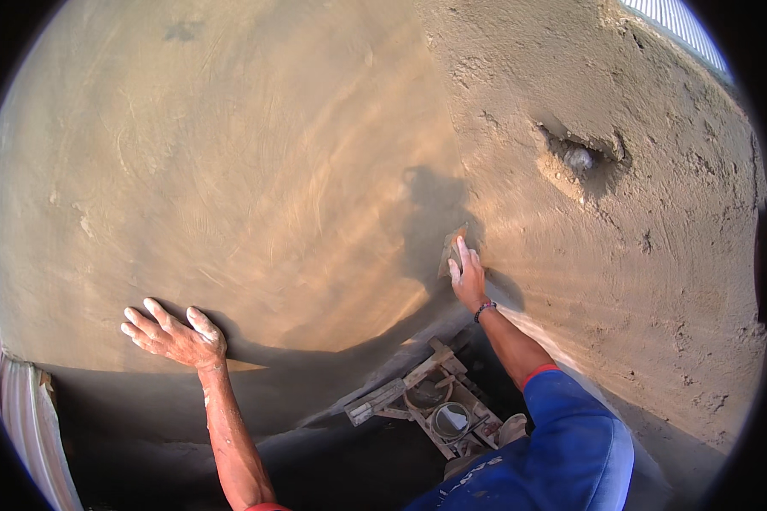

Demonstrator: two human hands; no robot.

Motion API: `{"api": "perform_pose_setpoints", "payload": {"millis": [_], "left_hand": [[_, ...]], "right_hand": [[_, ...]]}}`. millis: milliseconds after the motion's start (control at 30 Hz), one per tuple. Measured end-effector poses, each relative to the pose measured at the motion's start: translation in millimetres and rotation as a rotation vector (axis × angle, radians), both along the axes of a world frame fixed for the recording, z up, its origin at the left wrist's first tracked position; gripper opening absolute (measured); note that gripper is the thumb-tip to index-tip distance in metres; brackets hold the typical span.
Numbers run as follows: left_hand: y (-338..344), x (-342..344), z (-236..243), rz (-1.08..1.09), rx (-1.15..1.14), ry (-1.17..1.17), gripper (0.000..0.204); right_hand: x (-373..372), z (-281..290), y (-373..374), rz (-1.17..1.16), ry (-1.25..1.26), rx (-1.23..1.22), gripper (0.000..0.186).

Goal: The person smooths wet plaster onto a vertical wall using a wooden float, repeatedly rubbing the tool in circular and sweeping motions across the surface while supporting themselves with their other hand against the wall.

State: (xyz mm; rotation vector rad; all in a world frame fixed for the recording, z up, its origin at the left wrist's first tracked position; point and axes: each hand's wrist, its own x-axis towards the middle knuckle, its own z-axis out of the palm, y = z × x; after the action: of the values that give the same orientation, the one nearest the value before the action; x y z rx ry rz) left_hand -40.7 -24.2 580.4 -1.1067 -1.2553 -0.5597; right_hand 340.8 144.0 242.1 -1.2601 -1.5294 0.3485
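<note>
brown plaster wall (256,170); right hand (469,283), holding small flat tool (448,255) near corner (457,145); left hand (179,341), bare, spread wide.

A wooden frame (375,400) stands near, a bucket (435,427) within it. Corrugated sheeting (32,426) shows near left, a ribbed panel (677,24) far right.

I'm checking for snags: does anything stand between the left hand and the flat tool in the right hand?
Nothing visible does. Between the left hand and the flat tool in the right hand lies only the smooth wall, partly in shadow. The wooden frame sits lower in the picture, out of the way.
</note>
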Motion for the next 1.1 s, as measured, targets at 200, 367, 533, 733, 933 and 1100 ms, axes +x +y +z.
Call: {"api": "perform_pose_setpoints", "payload": {"millis": [200, 367, 533, 733, 933, 1100], "left_hand": [[-2.4, -5.4, -0.7, 0.028, -0.02, 0.01, 0.066], [-7.0, -5.7, -4.0, 0.03, -0.001, 0.064, 0.066], [-10.9, -4.3, -4.8, 0.047, -0.007, 0.056, 0.068], [-1.2, -0.1, 0.3, 0.057, -0.031, 0.015, 0.064], [-10.8, -9.7, -5.5, 0.056, -0.053, -0.011, 0.067], [-10.6, -3.7, -3.8, 0.044, -0.037, -0.02, 0.068]], "right_hand": [[-58.8, 153.3, -21.3, 0.126, -0.064, 0.438, 0.055], [-43.7, 297.2, -1.0, 0.01, -0.011, 0.538, 0.055], [-19.1, 177.4, 9.4, -0.062, 0.162, 0.235, 0.052], [-64.9, 108.5, -29.3, 0.003, 0.08, 0.274, 0.052], [-69.8, 374.7, -10.7, 0.031, -0.001, 0.637, 0.038], [-9.7, 331.6, 17.3, -0.05, 0.052, 0.423, 0.049]]}}
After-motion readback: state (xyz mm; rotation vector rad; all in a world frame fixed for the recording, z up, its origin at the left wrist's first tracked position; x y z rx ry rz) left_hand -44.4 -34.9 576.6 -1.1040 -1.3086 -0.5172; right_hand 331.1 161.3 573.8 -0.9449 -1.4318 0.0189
